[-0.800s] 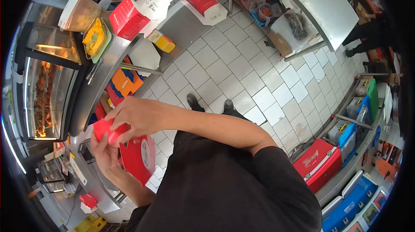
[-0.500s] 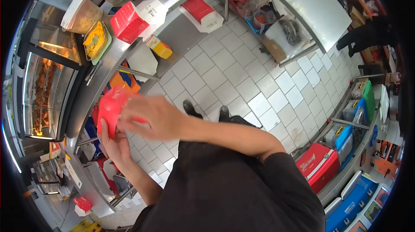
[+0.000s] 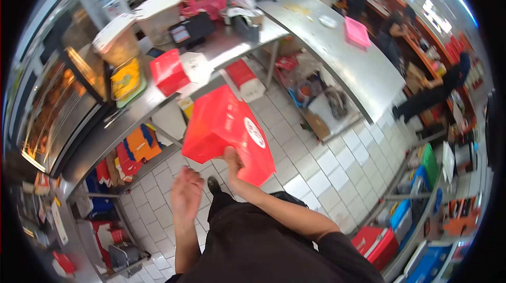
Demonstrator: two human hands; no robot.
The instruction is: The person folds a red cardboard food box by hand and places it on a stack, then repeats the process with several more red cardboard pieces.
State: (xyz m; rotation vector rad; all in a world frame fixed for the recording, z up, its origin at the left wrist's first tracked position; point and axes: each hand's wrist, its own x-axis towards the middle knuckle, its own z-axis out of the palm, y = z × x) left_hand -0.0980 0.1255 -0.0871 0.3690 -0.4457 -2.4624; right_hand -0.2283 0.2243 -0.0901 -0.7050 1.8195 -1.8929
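Note:
A red cardboard takeaway box [image 3: 224,130] with a white round logo is up in front of me, tilted, its lower flap hanging out to the right. My right hand [image 3: 233,166] grips it at the lower edge, thumb on the outside; the other fingers are mostly hidden. Just below and left of the box, my left hand [image 3: 187,190] is apart from it, empty, its fingers loosely bent and somewhat blurred. On the steel counter beyond stands another red box [image 3: 169,72] with its white lid flap open.
A tray of yellow food [image 3: 126,80] sits by the heated display case [image 3: 50,114]. Further boxes lie on the shelf below. A steel table [image 3: 337,35] holds a pink basket [image 3: 358,33]. Other people [image 3: 392,30] are at the far right. A red cooler box [image 3: 377,248] stands behind me.
The red box has moved right and up, and its shape is now squared out. My left hand has let go of it; my right hand now holds it. My view has tilted upward.

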